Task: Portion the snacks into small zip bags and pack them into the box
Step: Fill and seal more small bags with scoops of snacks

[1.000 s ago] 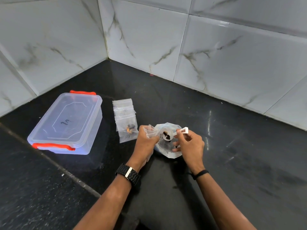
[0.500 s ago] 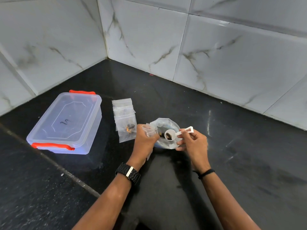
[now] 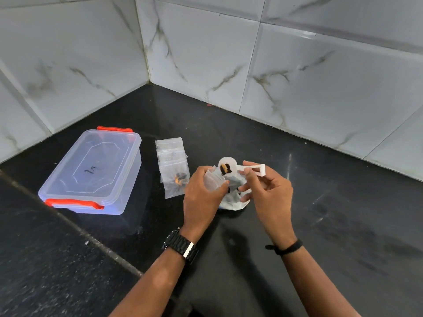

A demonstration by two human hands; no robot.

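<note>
One black countertop (image 3: 320, 225); marble-tiled walls (image 3: 320, 76)

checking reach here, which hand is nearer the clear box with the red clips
Left. The left hand, holding a small zip bag, is the one on the side of the box. The right hand, holding the scoop, is farther off.

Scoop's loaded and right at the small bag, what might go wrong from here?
1. The scoop sits at the lip of the small zip bag, which the left hand holds open alone; the snacks may miss it.
2. The right hand pinches only the handle, so the scoop may tip early.
3. The box looks latched.
</note>
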